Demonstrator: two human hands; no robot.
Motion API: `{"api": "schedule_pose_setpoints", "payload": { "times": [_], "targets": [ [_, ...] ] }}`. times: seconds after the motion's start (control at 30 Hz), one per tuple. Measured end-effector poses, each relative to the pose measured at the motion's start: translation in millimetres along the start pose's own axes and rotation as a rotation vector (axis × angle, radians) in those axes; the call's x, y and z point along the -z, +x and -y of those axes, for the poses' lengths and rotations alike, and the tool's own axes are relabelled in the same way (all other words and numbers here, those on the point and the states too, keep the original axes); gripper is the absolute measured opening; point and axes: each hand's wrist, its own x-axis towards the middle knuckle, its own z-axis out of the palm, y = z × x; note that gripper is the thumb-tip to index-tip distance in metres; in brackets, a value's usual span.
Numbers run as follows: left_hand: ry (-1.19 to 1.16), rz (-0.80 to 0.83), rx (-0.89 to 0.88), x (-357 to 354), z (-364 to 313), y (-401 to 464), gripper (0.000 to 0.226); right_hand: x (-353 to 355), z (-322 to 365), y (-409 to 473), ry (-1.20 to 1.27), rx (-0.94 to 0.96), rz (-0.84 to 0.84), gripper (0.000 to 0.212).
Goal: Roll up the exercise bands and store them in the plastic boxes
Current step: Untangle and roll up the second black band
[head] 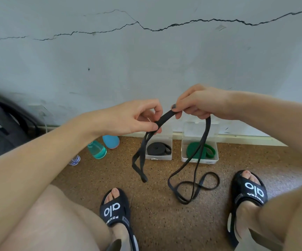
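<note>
Black rubber, a long band (198, 156), is pinched in both grips, the left hand (137, 116) and right hand (199, 102) clamped on it above the floor, its tail trailing unrolled. Two rolled bands, black (157, 148) and green (201, 151), are already stored in plastic boxes (182, 156); this one's rolling is judged barely begun.

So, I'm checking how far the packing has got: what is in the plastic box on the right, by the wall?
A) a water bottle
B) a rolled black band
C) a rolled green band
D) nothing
C: the right plastic box holds a rolled green band, while the rolled black band sits in the left plastic box and both hands grip a loose black band.
</note>
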Motion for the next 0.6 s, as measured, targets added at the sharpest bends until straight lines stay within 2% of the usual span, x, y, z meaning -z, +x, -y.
{"api": "schedule_pose_setpoints", "payload": {
  "times": [0.17, 0.37, 0.6],
  "targets": [
    [-0.173, -0.027, 0.026, 6.5, 2.0, -3.5, 0.009, 8.3, 0.6, -4.9, 0.008, 0.007, 0.008, 0.023],
    [-0.222, 0.007, 0.094, 0.2, 5.4, -0.2, 0.001, 4.5, 0.9, -6.7, 0.002, 0.025, 0.028, 0.023],
    [-0.219, -0.013, 0.085, 1.8, 11.5, 2.2, 0.016, 11.1, -1.6, -10.2, 0.04, 0.029, -0.004, 0.025]
  ]
}}
